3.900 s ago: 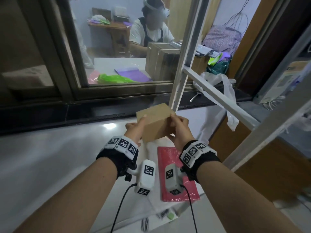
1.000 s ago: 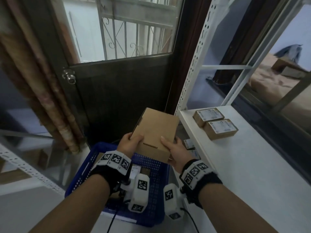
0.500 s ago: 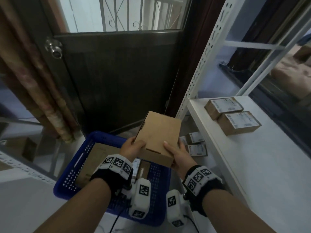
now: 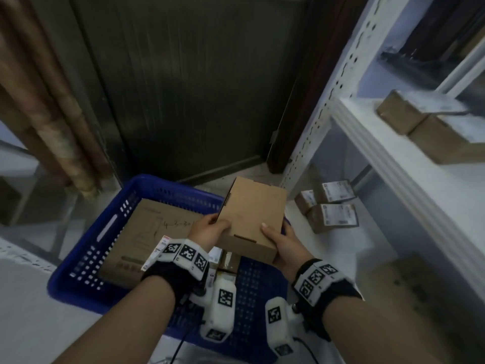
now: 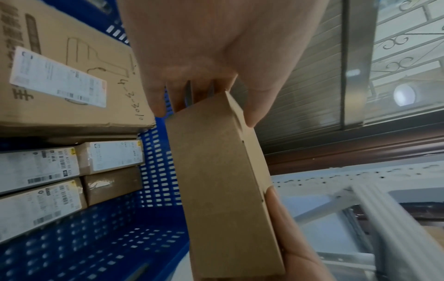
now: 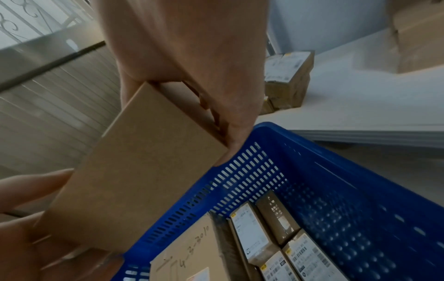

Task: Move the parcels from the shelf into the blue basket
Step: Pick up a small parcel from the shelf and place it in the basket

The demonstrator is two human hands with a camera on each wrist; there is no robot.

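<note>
I hold a plain brown cardboard parcel (image 4: 252,216) (image 5: 223,190) (image 6: 134,171) between both hands, tilted, above the right part of the blue basket (image 4: 78,258) (image 5: 96,247) (image 6: 312,180). My left hand (image 4: 208,231) grips its left edge and my right hand (image 4: 282,241) its right near corner, thumbs on top. A large flat carton (image 4: 147,232) and several small labelled boxes (image 5: 72,171) (image 6: 276,247) lie in the basket.
White metal shelving (image 4: 393,164) stands to the right, with two labelled parcels (image 4: 430,127) on the upper board and three small parcels (image 4: 330,206) on the lower one. A dark door (image 4: 196,88) is behind the basket and a curtain (image 4: 44,127) hangs at left.
I have turned from the shelf towards the basket and lowered the parcel over it. My view has tipped down, so the basket fills more of the picture.
</note>
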